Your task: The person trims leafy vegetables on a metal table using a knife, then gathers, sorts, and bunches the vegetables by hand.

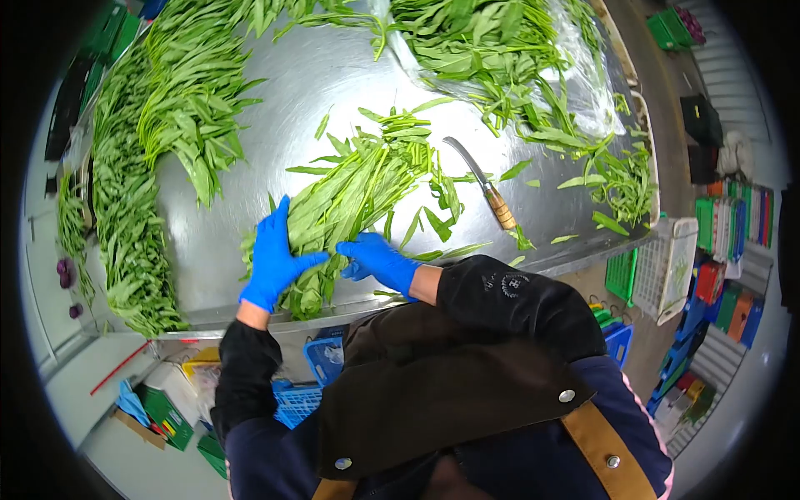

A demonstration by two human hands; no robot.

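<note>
Fingers spread, the gloved left hand (279, 262) presses against the left side of the leafy bundle (354, 187), which lies on the metal table (292, 92); the right hand's (377, 257) fingers bend at its near edge, their grip unclear. Right of the bundle lies a curved knife (486, 188).

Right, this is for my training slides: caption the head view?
Blue-gloved left hand and right hand on a bundle of leafy greens, metal table beneath, curved knife nearby.
</note>
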